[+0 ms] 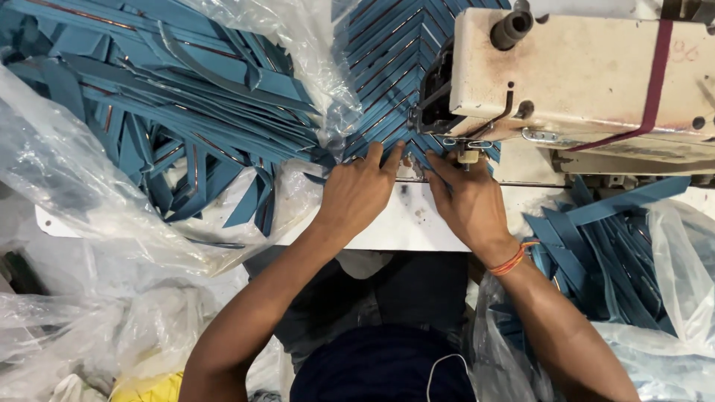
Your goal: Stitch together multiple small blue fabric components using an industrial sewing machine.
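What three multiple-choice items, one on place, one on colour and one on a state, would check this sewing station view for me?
1. Where do the hands meet?
A. At the needle end of the sewing machine
B. Over the plastic bag at the far left
C. Under the table

2. What colour are the fabric strips?
A. Red
B. Teal blue
C. White

3. How do the hands lie?
A. Raised in the air
B. Fingers pressed flat on the strip
C. Clenched round scissors

Key:
1 A: the left hand and right hand meet below the head of the sewing machine.
2 B: the fabric strips are teal blue.
3 B: the fingertips press the strip by the presser foot.
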